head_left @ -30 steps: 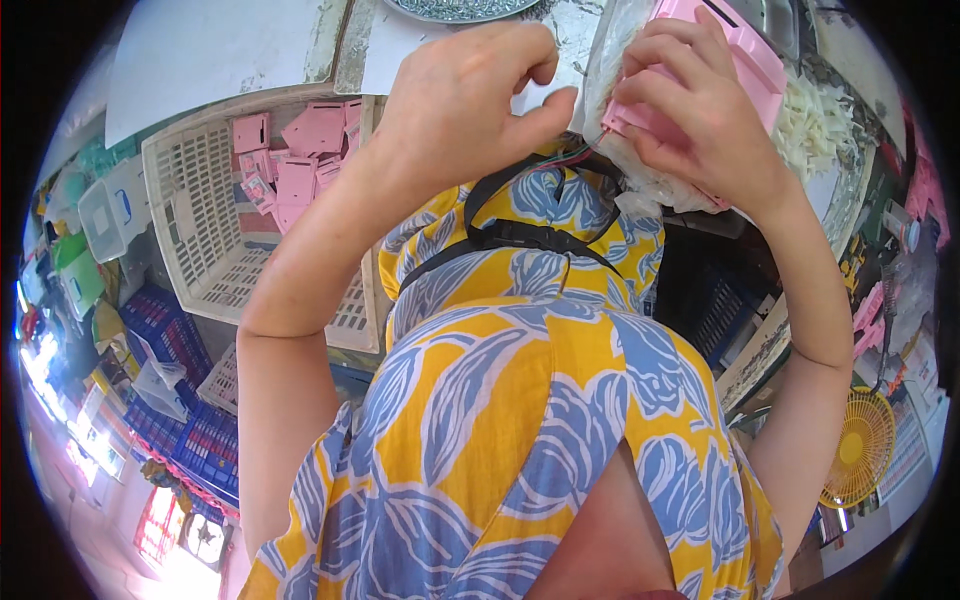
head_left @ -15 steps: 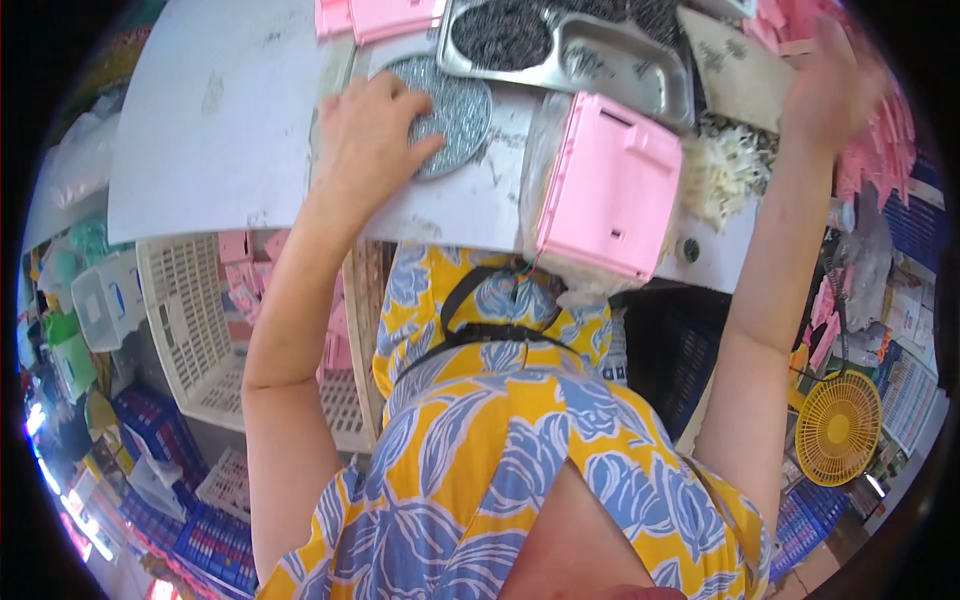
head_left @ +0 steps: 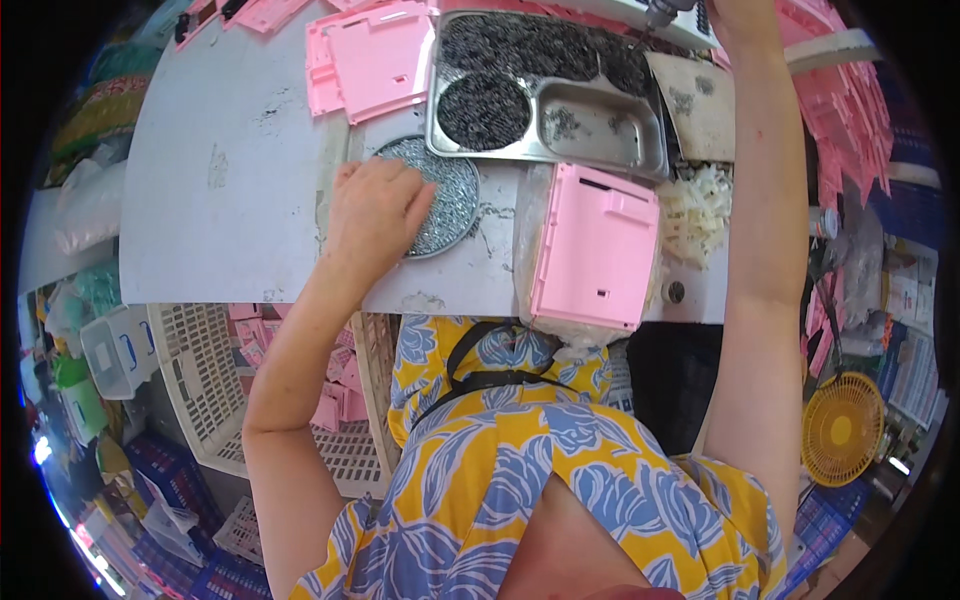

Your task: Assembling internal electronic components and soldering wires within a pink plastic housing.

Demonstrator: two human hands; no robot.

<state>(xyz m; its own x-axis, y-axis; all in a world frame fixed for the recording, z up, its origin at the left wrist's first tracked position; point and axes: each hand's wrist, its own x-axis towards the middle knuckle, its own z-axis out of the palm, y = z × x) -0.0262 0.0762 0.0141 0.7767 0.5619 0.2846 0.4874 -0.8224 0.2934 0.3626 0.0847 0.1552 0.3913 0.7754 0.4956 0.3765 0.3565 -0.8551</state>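
Note:
My left hand [head_left: 378,218] rests at the left side of a round dish [head_left: 470,215] full of small shiny metal pieces, probably screws. Its fingers are curled together, hiding whatever they may pinch. At the top edge my right hand [head_left: 745,22] reaches far out, with its fingers mostly cut off by the picture's rim. Close beside it, a grey metal-tipped tool [head_left: 662,14] points down toward a steel tray; whether the hand grips it cannot be seen. Between my arms a pink plastic panel [head_left: 598,250] lies on a plastic-wrapped block at the table's near edge.
The compartmented steel tray [head_left: 648,165] holds heaps of small dark parts. Pink panels [head_left: 385,65] lie at the back left, more pink pieces [head_left: 840,110] at the far right. White plastic bits [head_left: 698,210] lie near my right arm. A crate [head_left: 205,375] stands below the table.
My right hand has moved leftward and farther out from the pink pieces on the right. My left fingers have gone from spread to curled at the dish. The view has tilted up.

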